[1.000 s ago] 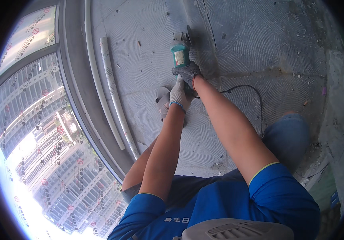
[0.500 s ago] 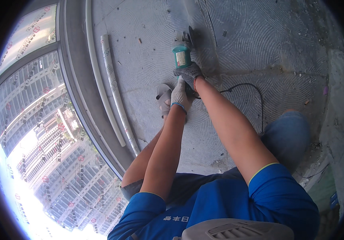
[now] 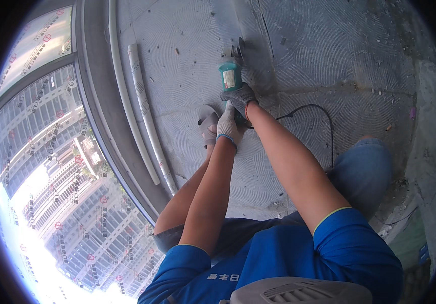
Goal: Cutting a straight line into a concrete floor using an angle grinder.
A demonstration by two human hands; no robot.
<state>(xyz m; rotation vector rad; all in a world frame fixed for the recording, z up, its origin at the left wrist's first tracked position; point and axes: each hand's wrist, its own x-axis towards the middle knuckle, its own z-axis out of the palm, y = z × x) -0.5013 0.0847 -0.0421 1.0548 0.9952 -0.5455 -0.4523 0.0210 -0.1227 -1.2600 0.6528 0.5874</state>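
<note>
A teal angle grinder [image 3: 229, 76] points away from me, low over the grey tiled floor. Its dark cutting disc [image 3: 242, 47] stands edge-on at the right of the metal head, beside a groove in the floor. Wrapped round the grinder's body is my right hand [image 3: 240, 94], in a dark grey glove. My left hand [image 3: 229, 124], in a white knitted glove, grips the rear of the body just behind it. A black power cord [image 3: 309, 106] leaves the grinder's rear and curves right. My fingers are partly hidden under the tool.
Two long pale pipes [image 3: 149, 119] lie on the floor [image 3: 187, 66] at the left, along the window frame [image 3: 99, 116]. My sandalled foot [image 3: 209, 124] is close left of my left hand. Small debris [image 3: 389, 127] is scattered toward the right wall.
The grinder and both hands have shifted very slightly toward me. My grip on it stays the same.
</note>
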